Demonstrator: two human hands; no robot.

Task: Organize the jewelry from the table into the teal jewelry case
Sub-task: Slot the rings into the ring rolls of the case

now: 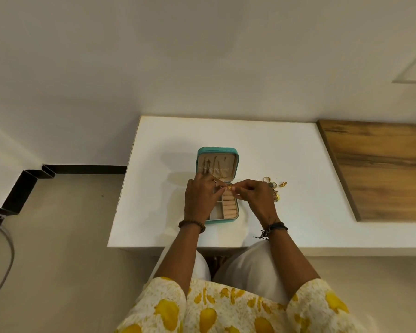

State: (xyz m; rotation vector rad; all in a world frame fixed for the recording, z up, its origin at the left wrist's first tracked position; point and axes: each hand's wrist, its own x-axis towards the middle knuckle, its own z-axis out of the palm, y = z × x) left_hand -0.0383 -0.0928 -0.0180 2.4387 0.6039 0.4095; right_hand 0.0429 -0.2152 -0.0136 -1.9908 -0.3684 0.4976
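Yellow-print sleeves [168, 306] lead to both hands, left hand [200, 197] and right hand [257, 197], fingers pinched together on a small gold piece [229, 187] above the open teal jewelry case [217, 150], more gold jewelry [276, 187] just right on the white tabletop [298, 212].

Soft, even indoor light, a little warm and dim.

Beyond my hands [228, 195] the white table [274, 145] is the brightest patch, with no hard glare. Faint, blurred shadows fall to the left of the open case [217, 150] I am working over. The wide lens bends the table edges and the wall [202, 56] outward, and the small gold pieces [275, 187] just right of my grip look soft.
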